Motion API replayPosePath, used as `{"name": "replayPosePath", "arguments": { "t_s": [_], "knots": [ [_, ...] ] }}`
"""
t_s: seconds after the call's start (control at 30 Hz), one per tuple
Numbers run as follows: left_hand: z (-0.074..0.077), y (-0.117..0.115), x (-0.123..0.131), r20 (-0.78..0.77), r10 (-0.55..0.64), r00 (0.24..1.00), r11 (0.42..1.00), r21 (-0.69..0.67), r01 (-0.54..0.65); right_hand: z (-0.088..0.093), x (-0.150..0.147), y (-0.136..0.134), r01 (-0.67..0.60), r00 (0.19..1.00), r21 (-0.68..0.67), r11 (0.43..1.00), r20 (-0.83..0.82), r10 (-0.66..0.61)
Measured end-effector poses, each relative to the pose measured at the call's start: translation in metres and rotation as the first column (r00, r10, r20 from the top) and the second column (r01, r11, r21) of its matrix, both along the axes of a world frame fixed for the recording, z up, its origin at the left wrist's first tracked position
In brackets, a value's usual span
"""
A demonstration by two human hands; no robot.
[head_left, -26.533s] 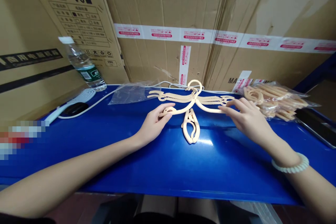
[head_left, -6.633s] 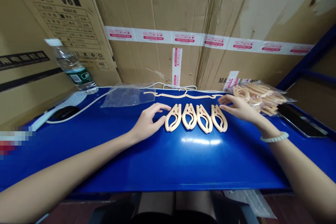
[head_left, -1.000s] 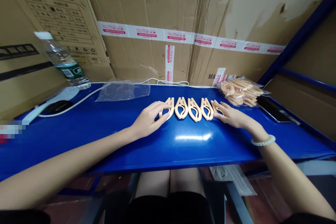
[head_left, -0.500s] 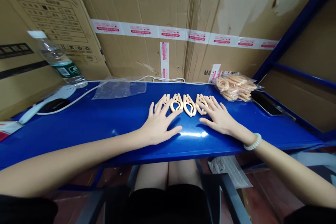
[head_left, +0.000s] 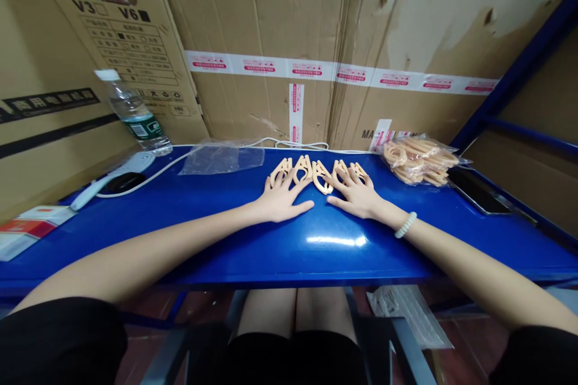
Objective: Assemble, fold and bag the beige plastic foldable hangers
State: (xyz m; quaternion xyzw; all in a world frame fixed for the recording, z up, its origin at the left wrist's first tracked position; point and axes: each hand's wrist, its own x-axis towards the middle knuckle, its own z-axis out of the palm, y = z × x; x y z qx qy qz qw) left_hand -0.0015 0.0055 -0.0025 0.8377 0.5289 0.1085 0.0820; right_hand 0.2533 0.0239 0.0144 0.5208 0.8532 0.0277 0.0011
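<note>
Several beige folding clothes hangers (head_left: 320, 169), folded up, lie side by side in a row on the blue table (head_left: 235, 246). My left hand (head_left: 280, 200) rests with fingers spread over the left end of the row, its fingertips on the hangers there. Over the right end lies my right hand (head_left: 359, 197), fingers also spread and touching hangers, with a pale beaded bracelet on its wrist. Neither hand grips anything. Fingers partly cover the outer hangers, while the middle one is mostly uncovered.
A clear bag of beige hangers (head_left: 419, 159) sits at the back right beside a dark phone (head_left: 478, 191). Toward the left are a flat plastic bag (head_left: 221, 158), a water bottle (head_left: 138, 117), a white cable (head_left: 180, 157) and a red-and-white box (head_left: 38, 225). Cardboard (head_left: 253, 96) stands behind.
Both hands have moved down onto the hangers and closer together. The row is now slightly tighter and less even. The head view has shifted a little to the left.
</note>
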Motion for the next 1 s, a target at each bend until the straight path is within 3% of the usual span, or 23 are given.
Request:
{"name": "replayPosePath", "arguments": {
  "t_s": [0.13, 0.27, 0.37, 0.43, 0.5, 0.57, 0.73, 0.9, 1.0],
  "knots": [
    [0.004, 0.039, -0.008, -0.020, 0.053, 0.998, 0.998, -0.037, -0.053, 0.002, -0.021, 0.037, 0.073, 0.997, -0.044, 0.996, 0.000, -0.073],
    [0.007, 0.054, -0.012, -0.023, 0.077, 0.997, 0.997, -0.001, -0.077, 0.004, -0.034, 0.055, 0.100, 0.995, -0.051, 0.994, -0.001, -0.100],
    [0.011, 0.050, -0.018, -0.043, 0.018, 0.999, 0.981, 0.193, -0.010, 0.003, -0.034, 0.054, 0.090, 0.996, -0.031, 0.995, -0.009, -0.090],
    [0.015, 0.045, -0.028, -0.081, -0.009, 0.997, 0.938, 0.346, 0.037, 0.001, -0.031, 0.048, 0.072, 0.997, 0.022, 0.997, -0.034, -0.071],
    [0.018, 0.042, -0.043, -0.114, 0.025, 0.993, 0.889, 0.456, 0.030, 0.002, -0.026, 0.037, 0.048, 0.997, 0.091, 0.995, -0.063, -0.043],
    [0.019, 0.043, -0.061, -0.097, 0.130, 0.987, 0.847, 0.528, -0.059, 0.005, -0.021, 0.024, 0.018, 0.996, 0.129, 0.992, -0.084, -0.007],
    [0.014, 0.053, -0.100, -0.060, 0.336, 0.940, 0.831, 0.488, -0.266, 0.015, -0.014, 0.007, -0.048, 0.983, 0.087, 0.995, -0.170, 0.062],
    [0.015, 0.062, -0.114, -0.026, 0.383, 0.923, 0.844, 0.416, -0.339, 0.020, -0.010, 0.016, -0.064, 0.933, 0.143, 0.988, -0.343, 0.110],
    [0.022, 0.060, -0.113, 0.121, 0.372, 0.920, 0.809, 0.444, -0.385, 0.022, -0.006, 0.021, -0.048, 0.874, 0.200, 0.979, -0.466, 0.138]
  ]
}}
